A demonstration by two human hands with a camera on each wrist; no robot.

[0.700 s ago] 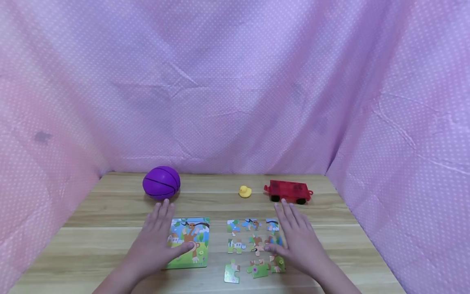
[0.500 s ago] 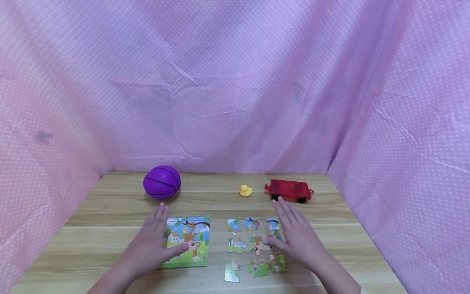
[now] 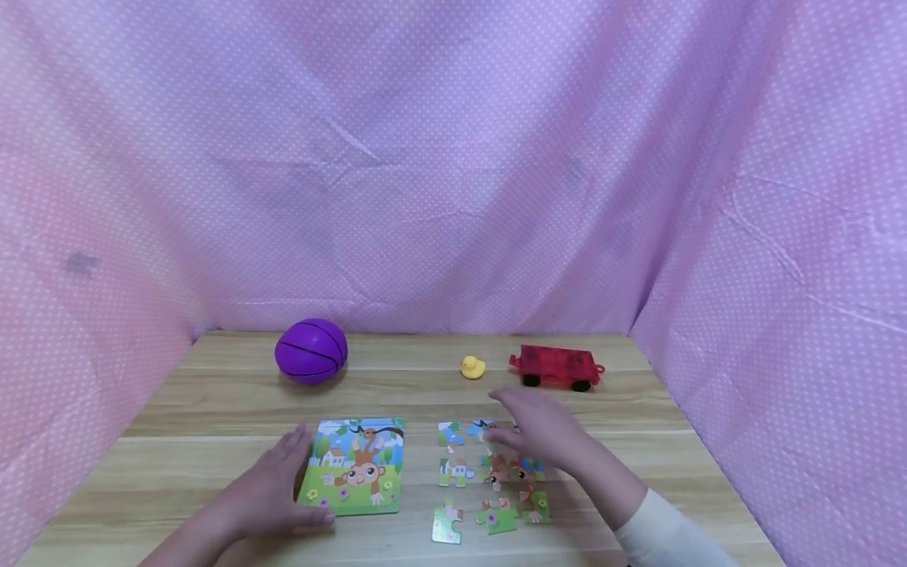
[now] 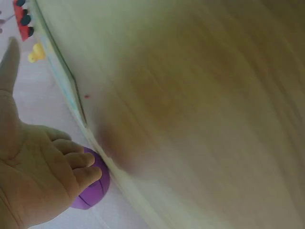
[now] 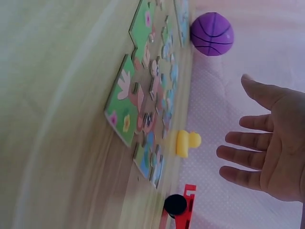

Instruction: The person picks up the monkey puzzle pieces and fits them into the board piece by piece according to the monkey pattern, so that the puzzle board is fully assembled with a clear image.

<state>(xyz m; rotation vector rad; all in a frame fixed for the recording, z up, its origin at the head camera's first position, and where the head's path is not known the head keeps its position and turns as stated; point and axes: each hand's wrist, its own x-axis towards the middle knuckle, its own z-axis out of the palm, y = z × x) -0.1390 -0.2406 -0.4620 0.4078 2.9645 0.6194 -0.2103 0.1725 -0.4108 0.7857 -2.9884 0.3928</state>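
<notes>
A square monkey picture board lies on the wooden table, with my left hand at its left edge, thumb near the lower left corner. To the right several loose jigsaw pieces are laid out in rows. Over their upper right part hovers my right hand, fingers pointing left; it hides some of the top pieces. In the right wrist view that hand has its fingers extended with nothing in them. The left wrist view shows the left hand with an empty palm and thumb held apart.
Behind the board sits a purple ball. A small yellow duck and a red wheeled toy wagon stand along the back of the table. Pink dotted cloth hangs around the back and sides.
My left hand has moved left and down, uncovering more of the board. The right hand has turned leftward and shifted over the upper pieces, exposing those at the lower right.
</notes>
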